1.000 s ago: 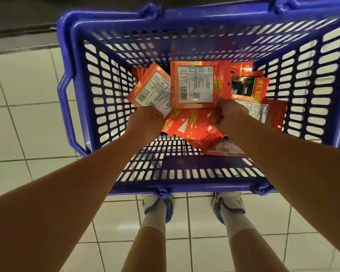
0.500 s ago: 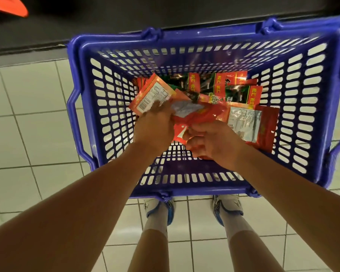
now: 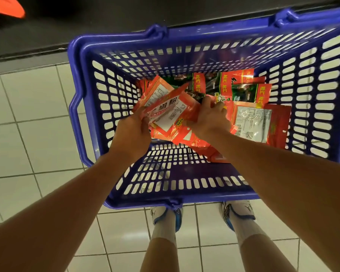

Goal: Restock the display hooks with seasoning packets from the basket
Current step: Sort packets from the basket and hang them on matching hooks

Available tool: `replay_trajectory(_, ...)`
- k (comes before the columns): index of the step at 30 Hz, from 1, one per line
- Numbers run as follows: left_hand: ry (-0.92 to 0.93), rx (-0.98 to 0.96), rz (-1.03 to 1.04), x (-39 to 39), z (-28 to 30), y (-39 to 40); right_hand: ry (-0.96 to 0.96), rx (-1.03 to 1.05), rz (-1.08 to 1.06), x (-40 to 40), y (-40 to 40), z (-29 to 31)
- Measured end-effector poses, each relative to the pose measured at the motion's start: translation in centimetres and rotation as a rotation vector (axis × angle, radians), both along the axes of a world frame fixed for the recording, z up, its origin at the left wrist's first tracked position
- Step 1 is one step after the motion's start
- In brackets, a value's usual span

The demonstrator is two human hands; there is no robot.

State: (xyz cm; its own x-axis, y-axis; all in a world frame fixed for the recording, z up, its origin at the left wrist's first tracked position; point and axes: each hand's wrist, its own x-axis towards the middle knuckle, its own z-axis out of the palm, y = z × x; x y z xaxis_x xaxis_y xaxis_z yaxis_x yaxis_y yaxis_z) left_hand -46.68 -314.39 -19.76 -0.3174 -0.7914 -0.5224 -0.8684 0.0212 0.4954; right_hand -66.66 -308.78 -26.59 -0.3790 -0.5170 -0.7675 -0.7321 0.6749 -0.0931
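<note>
A blue plastic basket (image 3: pixel 90 89) stands on the tiled floor with several red and orange seasoning packets inside. My left hand (image 3: pixel 131 132) grips a small stack of orange packets (image 3: pixel 167 112) at its left edge, label sides up. My right hand (image 3: pixel 210 116) reaches into the basket beside that stack, fingers closed on the stack's right edge. More packets, red with dark green panels (image 3: pixel 241 89), lie at the basket's back. One silver-labelled red packet (image 3: pixel 261 122) lies flat at the right. No display hooks are in view.
The basket's side handle (image 3: pixel 76 122) sticks out to the left. A dark shelf base (image 3: pixel 106 22) runs along the top behind the basket. An orange packet corner (image 3: pixel 6 6) shows at top left. My feet (image 3: pixel 200 216) stand just behind the basket on pale tiles.
The view tilted so the basket sits lower and to the right. My hands gathered the packets they held apart into one stack, and my right hand moved up onto its right edge.
</note>
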Motion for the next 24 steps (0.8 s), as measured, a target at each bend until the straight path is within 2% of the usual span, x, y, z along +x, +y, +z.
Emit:
replay_trajectory(4,0.031,0.018,0.055,0.0,0.3,0.5,0.002,-0.075,-0.006,-1.4,0.1,-0.2)
replay_trajectory(7,0.034,0.037,0.122,-0.4,1.3,1.0,-0.081,-0.144,-0.124,-3.5,0.2,1.4)
replay_trajectory(11,0.053,0.036,0.171,-0.9,3.2,1.2,-0.198,-0.246,-0.432,-5.0,0.6,4.9)
replay_trajectory(14,0.091,0.069,0.214,-1.4,4.9,1.1,-0.439,-0.321,-0.83,-5.2,0.7,8.7)
replay_trajectory(16,0.165,0.117,0.265,-1.9,6.3,1.3,-0.578,-0.373,-0.929,-5.4,0.8,11.3)
replay_trajectory(18,0.266,0.23,0.322,-2.7,7.9,1.5,-0.705,-0.364,-0.936,-5.4,0.7,14.0)
replay_trajectory(21,0.432,0.498,0.429,-4.2,11.2,1.7,-0.876,-0.265,-1.043,-5.3,-0.3,17.7)
replay_trajectory(24,0.64,0.697,0.558,-4.9,14.7,2.1,-0.97,-0.237,-1.124,-5.6,-1.5,21.5)
